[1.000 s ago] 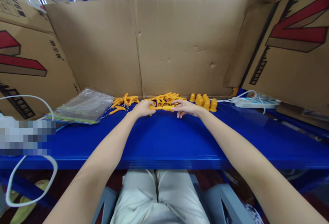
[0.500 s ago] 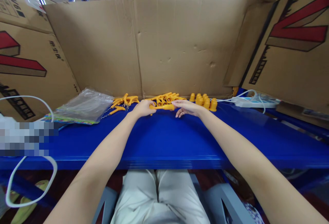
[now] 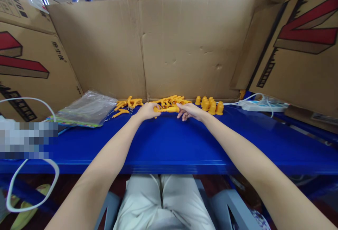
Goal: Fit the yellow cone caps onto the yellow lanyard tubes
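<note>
An orange plastic rod-shaped part (image 3: pixel 168 109) lies crosswise between my hands above the blue table (image 3: pixel 169 145). My left hand (image 3: pixel 148 110) is closed round its left end. My right hand (image 3: pixel 189 111) pinches its right end with thumb and forefinger, the other fingers hanging loosely down. Just behind the hands lies a heap of similar orange parts (image 3: pixel 171 101). Left of it rests a smaller heap of orange forked pieces (image 3: pixel 126 104), and to the right stands a cluster of small orange bell-shaped caps (image 3: pixel 210 104).
Cardboard sheets (image 3: pixel 185 43) wall in the table at the back and on both sides. A clear plastic bag (image 3: pixel 86 108) lies at the left, a white power strip with cable (image 3: pixel 257 105) at the right. A white cable (image 3: pixel 31 184) loops off the left edge.
My right hand has shifted slightly left along the orange part, closing onto its end. The left hand has stayed in place.
</note>
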A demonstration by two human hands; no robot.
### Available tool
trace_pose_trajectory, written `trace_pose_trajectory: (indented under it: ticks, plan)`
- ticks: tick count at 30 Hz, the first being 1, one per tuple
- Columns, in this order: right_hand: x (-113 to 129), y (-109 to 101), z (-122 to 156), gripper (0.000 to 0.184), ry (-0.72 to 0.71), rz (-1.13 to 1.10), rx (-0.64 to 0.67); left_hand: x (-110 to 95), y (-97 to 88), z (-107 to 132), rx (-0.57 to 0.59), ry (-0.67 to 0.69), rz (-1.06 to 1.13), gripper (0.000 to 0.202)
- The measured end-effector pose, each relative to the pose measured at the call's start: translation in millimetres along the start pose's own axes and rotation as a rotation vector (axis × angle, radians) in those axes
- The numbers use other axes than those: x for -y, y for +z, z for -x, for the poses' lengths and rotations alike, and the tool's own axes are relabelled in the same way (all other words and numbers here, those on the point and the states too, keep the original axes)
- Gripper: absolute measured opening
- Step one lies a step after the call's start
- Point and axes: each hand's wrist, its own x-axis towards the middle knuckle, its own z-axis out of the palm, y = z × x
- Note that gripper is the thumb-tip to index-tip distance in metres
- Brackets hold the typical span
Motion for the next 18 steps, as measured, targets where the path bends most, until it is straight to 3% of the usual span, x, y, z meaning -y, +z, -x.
trace_pose_trajectory:
  ticks: [8,12,15,18]
  plan:
    - [0.2,3.5,0.2,0.048,0.057,0.018,-0.032,1.2,-0.4,-0.5,-0.015,-0.003,0.012,0.032]
    - [-2.1,0.4,0.9,0.033,-0.017,-0.039,0.059,5.8,0.6,-1.9,-0.007,-0.004,0.003,0.034]
    - [-5.6,-2.0,-0.2,0.047,-0.076,-0.052,0.097,7.7,1.1,-2.5,-0.016,-0.017,-0.018,0.038]
    - [-6.9,-2.5,-1.6,0.04,-0.072,-0.045,0.073,7.7,1.1,-2.5,-0.017,0.002,-0.019,0.039]
